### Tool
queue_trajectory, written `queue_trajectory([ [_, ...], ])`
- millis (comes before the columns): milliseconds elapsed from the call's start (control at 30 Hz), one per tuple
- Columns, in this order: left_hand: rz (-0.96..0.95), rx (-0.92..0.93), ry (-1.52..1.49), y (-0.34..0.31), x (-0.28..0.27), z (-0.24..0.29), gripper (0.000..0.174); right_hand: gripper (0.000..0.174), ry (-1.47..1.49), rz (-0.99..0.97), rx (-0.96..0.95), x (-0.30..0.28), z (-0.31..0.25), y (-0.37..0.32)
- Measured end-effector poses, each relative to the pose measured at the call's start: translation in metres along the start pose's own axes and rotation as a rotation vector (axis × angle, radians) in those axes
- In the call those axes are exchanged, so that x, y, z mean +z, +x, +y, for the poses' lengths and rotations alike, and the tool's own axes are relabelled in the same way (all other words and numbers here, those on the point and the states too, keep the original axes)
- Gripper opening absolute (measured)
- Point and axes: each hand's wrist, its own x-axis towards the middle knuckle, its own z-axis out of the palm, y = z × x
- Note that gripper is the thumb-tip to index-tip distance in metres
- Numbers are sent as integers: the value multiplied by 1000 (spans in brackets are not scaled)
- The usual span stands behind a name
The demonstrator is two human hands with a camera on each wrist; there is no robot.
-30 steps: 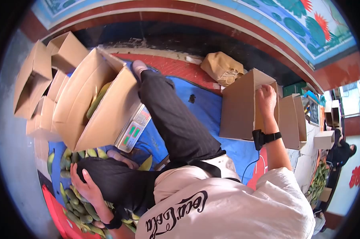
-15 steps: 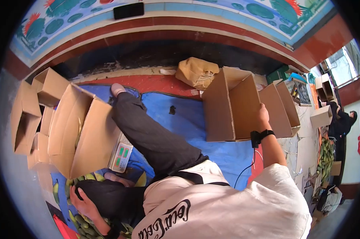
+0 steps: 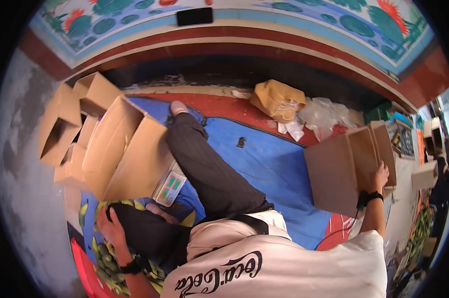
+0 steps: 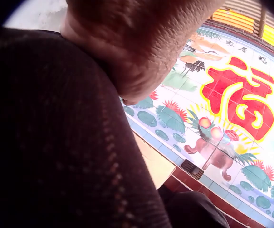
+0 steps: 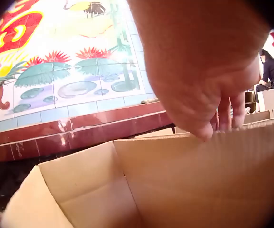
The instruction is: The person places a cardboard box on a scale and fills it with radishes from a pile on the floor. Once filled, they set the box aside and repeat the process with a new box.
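Observation:
My right hand [image 3: 381,175] grips the right wall of an open cardboard box [image 3: 331,171] at its upper edge. In the right wrist view, the thumb of this hand [image 5: 199,80] lies on the inner side of the wall and the fingers go over its far side. Bare cardboard shows on the box's inner walls [image 5: 170,175]. My left hand [image 3: 112,231] rests on the dark-trousered left knee [image 3: 135,223], fingers extended and holding nothing. In the left wrist view, part of that hand [image 4: 127,47] appears above the dark fabric.
At left, a large carton [image 3: 135,164] stands on a digital scale [image 3: 169,188], with smaller boxes [image 3: 60,124] behind. Green oblong produce [image 3: 105,263] lies by my left leg. A blue tarp [image 3: 264,159] covers the floor. Plastic bags [image 3: 326,116] and a tan bag [image 3: 279,99] lie along the wall.
My right hand has gone from above the box to its right wall, and the box has shifted right, close against the neighbouring carton. Plastic bags behind it now show. My left hand stays on the knee.

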Motion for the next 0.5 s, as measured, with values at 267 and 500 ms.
queue_trajectory([
  [267,22,-22,-26,-1,2,0,32,42,98,-230,46,69,57,21],
  [500,46,3,-36,-2,1,-5,31,27,432,-239,-119,13,-10,-12],
])
